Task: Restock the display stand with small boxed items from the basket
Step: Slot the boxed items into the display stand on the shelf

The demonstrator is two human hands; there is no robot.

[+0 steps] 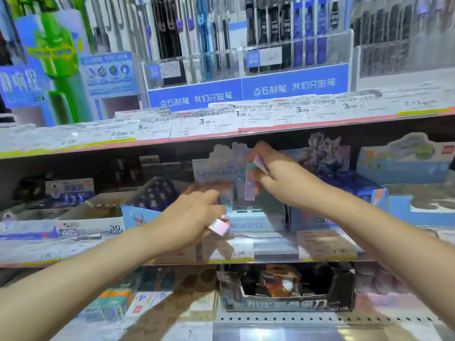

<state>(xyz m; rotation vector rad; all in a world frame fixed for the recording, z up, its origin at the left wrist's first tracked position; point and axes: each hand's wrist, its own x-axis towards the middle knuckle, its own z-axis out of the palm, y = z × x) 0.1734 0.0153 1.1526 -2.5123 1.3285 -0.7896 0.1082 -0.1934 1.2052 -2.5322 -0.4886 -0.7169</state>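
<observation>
A pale blue cardboard display stand (256,223) sits on the middle shelf, its printed backing card (216,168) standing up behind it. My left hand (192,217) hovers at the stand's left front and grips a small pink and white box (219,226) under the fingers. My right hand (273,175) is higher, over the stand's middle, and pinches a small pink and teal box (259,163). A tall narrow box (250,185) stands upright in the stand just below that hand. The basket is not in view.
The upper shelf (221,124) with price tags overhangs the stand. White trays (93,217) lie to the left, a dark blue box (344,190) to the right. A black display carton (288,301) sits on the shelf below. Pen racks (246,57) fill the top.
</observation>
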